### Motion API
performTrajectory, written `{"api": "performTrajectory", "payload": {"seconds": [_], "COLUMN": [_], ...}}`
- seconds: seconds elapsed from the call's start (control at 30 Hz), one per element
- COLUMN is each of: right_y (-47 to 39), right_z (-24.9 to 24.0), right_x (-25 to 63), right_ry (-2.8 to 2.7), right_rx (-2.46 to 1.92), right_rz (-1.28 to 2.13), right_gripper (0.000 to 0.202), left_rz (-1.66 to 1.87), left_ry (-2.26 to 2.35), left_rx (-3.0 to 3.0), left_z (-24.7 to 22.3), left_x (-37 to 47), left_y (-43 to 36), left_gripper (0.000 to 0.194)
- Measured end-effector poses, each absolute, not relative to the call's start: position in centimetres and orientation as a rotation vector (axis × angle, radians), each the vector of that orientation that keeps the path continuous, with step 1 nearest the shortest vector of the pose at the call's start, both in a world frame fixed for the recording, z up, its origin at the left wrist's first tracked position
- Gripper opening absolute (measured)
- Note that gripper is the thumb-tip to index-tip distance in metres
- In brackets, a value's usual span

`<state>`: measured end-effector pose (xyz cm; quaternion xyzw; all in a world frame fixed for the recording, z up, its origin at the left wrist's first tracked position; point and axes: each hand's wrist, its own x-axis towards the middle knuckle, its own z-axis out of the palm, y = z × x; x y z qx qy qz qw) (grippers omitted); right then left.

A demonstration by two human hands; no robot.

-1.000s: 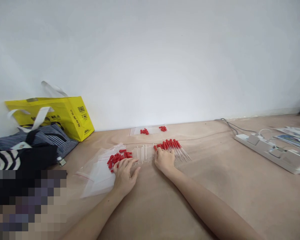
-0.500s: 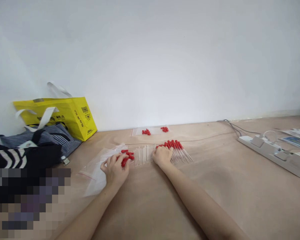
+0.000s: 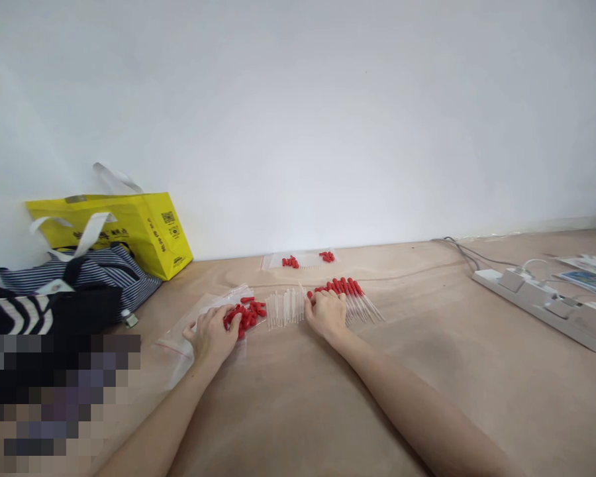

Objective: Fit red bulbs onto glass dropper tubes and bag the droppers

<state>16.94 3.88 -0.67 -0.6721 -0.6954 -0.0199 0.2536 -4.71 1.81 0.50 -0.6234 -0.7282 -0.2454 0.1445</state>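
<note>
On the left, my left hand (image 3: 212, 334) lies at the near-left edge of a pile of red rubber bulbs (image 3: 247, 319), its thumb apart from the curved fingers and some bulbs between them. Plastic bags (image 3: 186, 338) lie under and beside it. A row of bare clear pipette tubes (image 3: 285, 308) lies between my hands. My right hand (image 3: 326, 315) is closed at the left end of a row of droppers (image 3: 360, 301), tubes with red bulbs on top. It seems to grip a dropper by its red bulb (image 3: 310, 295); the fingers partly hide it.
Near the wall lies a clear bag (image 3: 308, 260) with more red bulbs and tubes. A yellow bag (image 3: 153, 232), a striped bag (image 3: 114, 271) and dark cloth (image 3: 89, 308) sit at left. On the right are a white power strip (image 3: 541, 308) with plugs, cables and papers (image 3: 591, 275).
My left hand has shifted left and toward me, uncovering more of the red bulb pile. My right hand has moved slightly right, and a red bulb shows at its left side.
</note>
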Motion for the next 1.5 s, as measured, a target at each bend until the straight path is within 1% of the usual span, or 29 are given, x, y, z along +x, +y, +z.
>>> {"api": "performTrajectory", "payload": {"seconds": [0.13,0.3,0.43,0.53,0.6,0.67,0.77,0.87,1.07,1.17,1.3,1.43,1.5], "right_y": [1.1,-1.6,-1.9,-1.5,-1.4,-1.3,-1.2,-0.9,-0.6,-0.8,-0.9,-0.8,-0.7], "right_z": [-1.7,-3.0,-3.0,-2.8,-2.7,-2.6,-2.5,-2.5,-2.8,-2.8,-2.7,-2.9,-2.9], "right_x": [19.8,24.0,25.3,25.1,24.9,24.6,24.1,23.3,22.6,22.6,22.7,22.7,22.7], "right_ry": [-2.124,-2.248,-2.235,-2.222,-2.203,-2.203,-2.237,-2.258,-2.22,-2.193,-2.214,-2.212,-2.215], "right_rx": [-1.405,-1.23,-1.254,-1.254,-1.261,-1.264,-1.263,-1.291,-1.393,-1.432,-1.418,-1.448,-1.459], "right_rz": [-0.067,0.019,0.09,0.175,0.211,0.212,0.172,0.161,0.184,0.155,0.159,0.168,0.191], "right_gripper": [0.023,0.022,0.02,0.014,0.012,0.019,0.026,0.022,0.012,0.012,0.012,0.016,0.015], "left_rz": [-0.721,-0.742,-0.904,-1.035,-0.986,-0.865,-0.683,-0.645,-0.679,-0.672,-0.754,-0.785,-0.772], "left_ry": [-2.149,-2.11,-1.875,-1.6,-1.444,-1.322,-1.224,-1.222,-1.309,-1.328,-1.381,-1.387,-1.385], "left_rx": [-1.813,-1.799,-1.801,-2.059,-2.352,-2.612,-2.831,-2.884,-2.832,-2.85,-2.825,-2.785,-2.771], "left_z": [0.5,0.7,1.1,0.9,0.6,0.2,-0.1,0.0,0.0,-0.4,-1.0,-1.2,-1.2], "left_x": [-4.8,-5.2,-4.7,-3.0,-1.6,-0.2,0.9,0.9,0.7,1.0,1.5,1.8,1.9], "left_y": [2.0,2.0,1.4,0.2,-0.7,-1.6,-2.4,-2.6,-2.7,-2.4,-2.0,-1.8,-1.8], "left_gripper": [0.022,0.022,0.025,0.025,0.024,0.022,0.02,0.02,0.036,0.029,0.019,0.023,0.021]}}
